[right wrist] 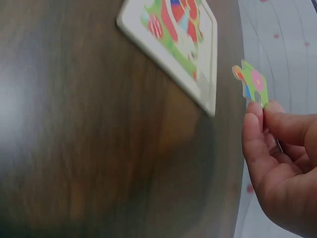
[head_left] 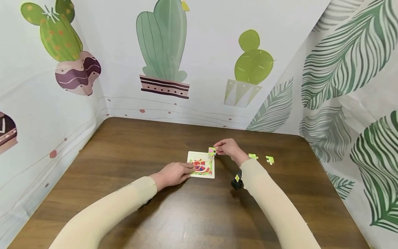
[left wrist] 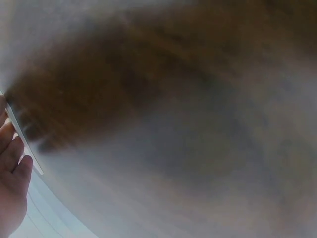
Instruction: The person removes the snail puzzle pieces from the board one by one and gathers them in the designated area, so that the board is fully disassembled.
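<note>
In the head view a small white-framed jigsaw board [head_left: 202, 176] lies on the table, with a red and blue spiral picture on a green ground partly filled in. My left hand [head_left: 175, 173] rests at its left side, the fingers reaching over the edge onto the picture. In the left wrist view only fingers [left wrist: 13, 161] show beside the board's pale edge. My right hand [head_left: 228, 148] pinches a green puzzle piece [right wrist: 256, 82] with a pink flower between thumb and fingertips. That piece is held up over the board's top right corner.
Two more green puzzle pieces lie right of the right hand, one puzzle piece [head_left: 253, 156] near the wrist and another puzzle piece [head_left: 269, 159] farther out. The brown wooden table [head_left: 149, 138] meets a wall [head_left: 208, 69] printed with cacti at its far edge.
</note>
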Tool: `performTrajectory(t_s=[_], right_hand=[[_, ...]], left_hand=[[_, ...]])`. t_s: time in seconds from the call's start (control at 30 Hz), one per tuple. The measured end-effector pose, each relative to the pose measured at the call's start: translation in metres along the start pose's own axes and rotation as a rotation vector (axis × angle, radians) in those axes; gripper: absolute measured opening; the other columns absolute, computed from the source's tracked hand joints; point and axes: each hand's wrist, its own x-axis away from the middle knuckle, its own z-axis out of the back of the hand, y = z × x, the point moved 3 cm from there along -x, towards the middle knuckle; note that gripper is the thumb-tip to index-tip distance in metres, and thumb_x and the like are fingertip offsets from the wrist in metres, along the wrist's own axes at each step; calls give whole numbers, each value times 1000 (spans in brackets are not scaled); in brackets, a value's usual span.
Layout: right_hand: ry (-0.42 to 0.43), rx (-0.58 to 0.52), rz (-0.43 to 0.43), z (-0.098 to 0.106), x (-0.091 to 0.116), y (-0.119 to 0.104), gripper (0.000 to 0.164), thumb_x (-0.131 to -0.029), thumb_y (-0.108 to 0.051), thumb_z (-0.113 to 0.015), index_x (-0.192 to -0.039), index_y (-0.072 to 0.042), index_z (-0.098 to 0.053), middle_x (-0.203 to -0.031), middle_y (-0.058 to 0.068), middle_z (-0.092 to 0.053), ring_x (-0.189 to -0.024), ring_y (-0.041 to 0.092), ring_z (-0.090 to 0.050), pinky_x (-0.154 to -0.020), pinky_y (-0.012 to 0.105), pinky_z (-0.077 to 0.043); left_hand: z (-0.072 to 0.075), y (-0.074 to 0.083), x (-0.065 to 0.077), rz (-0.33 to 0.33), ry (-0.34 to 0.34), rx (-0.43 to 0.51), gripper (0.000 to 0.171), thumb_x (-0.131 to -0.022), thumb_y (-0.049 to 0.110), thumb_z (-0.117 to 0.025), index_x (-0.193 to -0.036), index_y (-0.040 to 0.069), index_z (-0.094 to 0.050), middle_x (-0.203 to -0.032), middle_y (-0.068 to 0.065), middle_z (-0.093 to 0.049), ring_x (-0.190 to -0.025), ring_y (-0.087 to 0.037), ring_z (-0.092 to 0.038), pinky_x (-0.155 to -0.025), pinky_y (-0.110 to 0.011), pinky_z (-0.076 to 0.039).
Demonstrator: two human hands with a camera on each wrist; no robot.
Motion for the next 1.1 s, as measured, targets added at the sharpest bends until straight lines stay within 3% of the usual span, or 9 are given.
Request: performTrajectory(t_s=[0.2,0.47,0.63,1.1], right_hand=[[-46,-34,6,23,1,3,29,-99,5,-57,-126,17,-62,-83,1,-68,-69,3,-64,-67,15,-57],[-69,-6,-23,54,6,4,35,-101,3,-56,-133,17,-57,-84,-3,-67,-73,2,-65,-76,19,-60],[-84,3,-22,70,8,6,37,-101,4,-55,-135,18,-53,-82,-4,-67,-73,2,-66,-73,16,-58],[-70,43,-37,86,5,18,36,-100,5,-54,-132,21,-54,-77,-7,-66,-68,0,-64,-67,15,-57]], left_hand=[[2,1,1,-2,13,0,33,-97,16,-69,-128,8,-73,-135,-9,-71,-124,-24,-70,-100,-39,-58],[3,2,1,-3,-3,-7,32,-97,17,-68,-128,9,-73,-136,-8,-71,-124,-24,-69,-101,-39,-57],[3,1,0,-7,-9,-2,32,-97,17,-68,-128,9,-73,-136,-8,-70,-124,-24,-69,-101,-39,-57],[5,0,-5,-19,-59,-4,32,-97,17,-68,-128,8,-73,-137,-10,-69,-125,-25,-69,-100,-41,-58]])
